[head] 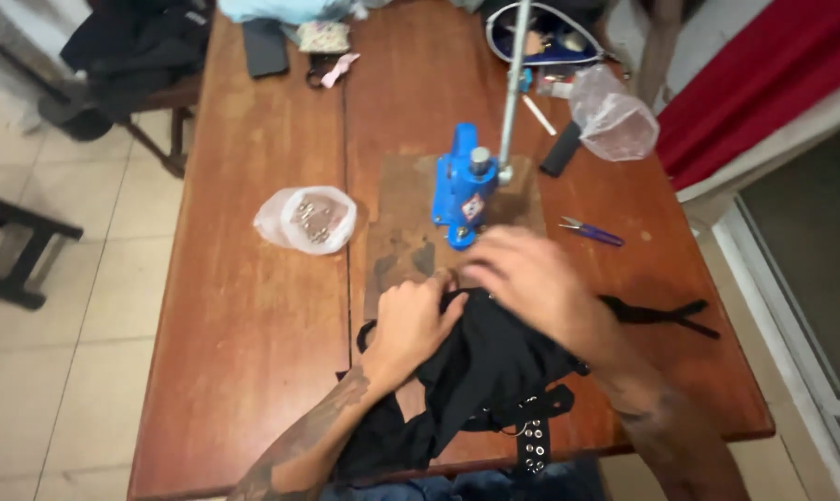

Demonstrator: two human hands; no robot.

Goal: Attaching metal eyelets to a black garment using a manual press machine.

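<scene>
Two clear plastic bags (307, 219) (615, 118) — press label (473, 208)

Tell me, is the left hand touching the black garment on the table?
Touching. The head view shows the left hand pressed down on the black garment, its fingers curled into the cloth with no gap between them.

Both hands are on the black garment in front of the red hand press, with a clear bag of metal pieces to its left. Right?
Not quite: the hand press is blue, not red, as the head view shows. Both the left hand and right hand are on the black garment, with the clear bag at left.
</scene>
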